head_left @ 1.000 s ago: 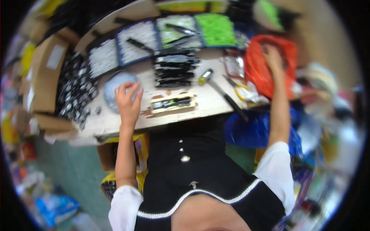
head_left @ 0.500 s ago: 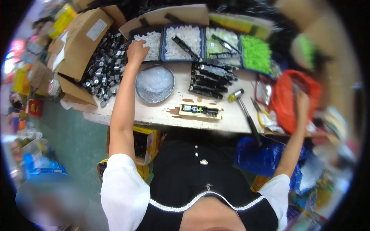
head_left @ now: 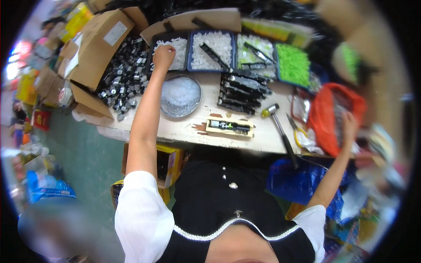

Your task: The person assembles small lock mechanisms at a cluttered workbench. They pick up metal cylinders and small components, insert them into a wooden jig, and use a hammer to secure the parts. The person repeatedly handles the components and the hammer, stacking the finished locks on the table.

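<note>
My left hand (head_left: pixel 164 57) hangs over the leftmost tray (head_left: pixel 184 65), which holds small white plastic parts. Its fingers are closed in a pinch, and whatever is between them is too small to make out. Far to the right, my right hand (head_left: pixel 349 127) is at the mouth of a red plastic bag (head_left: pixel 322 120); its fingers are blurred against the greyish contents. In front of me a cream block fixture (head_left: pixel 228 133) cradles a black part with a bright green piece (head_left: pixel 228 125). A round metal dish (head_left: pixel 180 115) of clear small parts sits below my left wrist.
More trays hold white pieces (head_left: pixel 212 50) and green pieces (head_left: pixel 293 65). Black assemblies (head_left: pixel 241 92) are stacked mid-table. A hammer (head_left: pixel 283 136) overhangs the front edge beside yellow-handled scissors (head_left: pixel 299 133). Black-and-silver parts (head_left: pixel 123 79) spill from a cardboard box (head_left: pixel 98 48) at left.
My left hand has lifted back slightly from the white parts and its fingers have drawn together. My right hand has pulled back toward me, from inside the red bag to its near side.
</note>
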